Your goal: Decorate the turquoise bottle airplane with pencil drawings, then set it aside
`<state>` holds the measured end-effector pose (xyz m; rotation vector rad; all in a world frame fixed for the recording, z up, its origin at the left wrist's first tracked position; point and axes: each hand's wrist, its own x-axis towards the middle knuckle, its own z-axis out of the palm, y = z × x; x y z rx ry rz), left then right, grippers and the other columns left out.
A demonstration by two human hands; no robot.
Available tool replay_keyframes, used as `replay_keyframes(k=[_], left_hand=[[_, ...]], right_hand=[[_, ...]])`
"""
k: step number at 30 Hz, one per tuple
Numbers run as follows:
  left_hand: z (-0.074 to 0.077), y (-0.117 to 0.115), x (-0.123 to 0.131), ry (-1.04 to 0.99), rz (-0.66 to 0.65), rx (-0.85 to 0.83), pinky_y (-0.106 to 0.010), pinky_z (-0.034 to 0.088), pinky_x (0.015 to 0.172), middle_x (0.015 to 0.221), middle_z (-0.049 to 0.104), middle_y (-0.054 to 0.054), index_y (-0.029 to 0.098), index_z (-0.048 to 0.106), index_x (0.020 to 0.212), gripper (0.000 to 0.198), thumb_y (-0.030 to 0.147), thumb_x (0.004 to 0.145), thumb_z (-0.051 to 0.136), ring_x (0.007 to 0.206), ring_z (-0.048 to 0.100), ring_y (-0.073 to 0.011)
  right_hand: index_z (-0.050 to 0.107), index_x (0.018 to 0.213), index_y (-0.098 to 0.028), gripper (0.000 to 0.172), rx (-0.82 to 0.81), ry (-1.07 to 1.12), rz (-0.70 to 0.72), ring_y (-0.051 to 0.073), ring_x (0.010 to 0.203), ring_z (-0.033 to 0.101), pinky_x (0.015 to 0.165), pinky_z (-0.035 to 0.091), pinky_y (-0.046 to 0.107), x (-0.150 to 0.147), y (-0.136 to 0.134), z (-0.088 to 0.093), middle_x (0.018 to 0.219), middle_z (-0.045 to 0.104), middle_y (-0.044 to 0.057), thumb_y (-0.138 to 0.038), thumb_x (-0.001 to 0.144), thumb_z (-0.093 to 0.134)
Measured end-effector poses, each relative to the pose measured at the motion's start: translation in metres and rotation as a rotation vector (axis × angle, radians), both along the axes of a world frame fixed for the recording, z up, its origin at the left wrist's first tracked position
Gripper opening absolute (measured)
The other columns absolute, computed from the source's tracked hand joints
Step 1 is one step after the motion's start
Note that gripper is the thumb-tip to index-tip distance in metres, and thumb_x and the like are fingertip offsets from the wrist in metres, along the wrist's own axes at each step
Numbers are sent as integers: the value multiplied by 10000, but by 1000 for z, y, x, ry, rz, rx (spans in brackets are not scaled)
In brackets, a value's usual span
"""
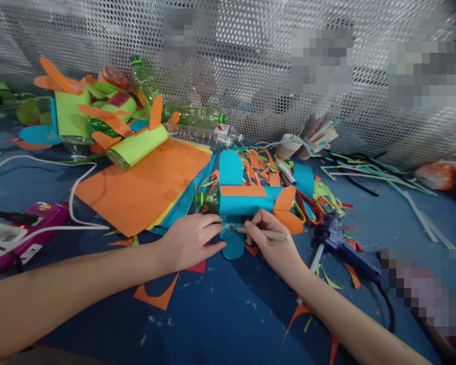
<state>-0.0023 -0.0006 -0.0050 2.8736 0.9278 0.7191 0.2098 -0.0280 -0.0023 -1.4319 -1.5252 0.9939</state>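
Observation:
A bottle wrapped in blue paper with orange fins, shaped like a plane (247,198), lies on the blue table (228,314). My left hand (192,239) rests flat beside it, fingers stretched out, pressing on a blue paper piece (232,244) under the plane. My right hand (269,238) is closed round a pale stick-like tool (268,233) whose tip points left at that blue piece. Both hands sit just in front of the plane.
Orange paper sheets (144,187) lie at centre left, with green and orange bottle planes (99,121) behind. A glue gun (340,242), red scissors (311,208), paper scraps, a cup of sticks (292,147) and a pink power strip (26,230) surround them. A mesh wall closes the back.

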Motion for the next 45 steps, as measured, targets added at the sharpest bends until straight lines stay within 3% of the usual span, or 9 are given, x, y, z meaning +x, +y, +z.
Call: replay_keyframes(k=[45], left_hand=[[-1,0,0,-16,-4,21,-357,566,704,1093,675,-90,144,670,1007,306,398,899,537,888,670,-232]], right_hand=[[406,680,-227,258,-51,90,-24,103,440,437,450,328,223,-3,-1,4,471,488,-62,-365,844,551]])
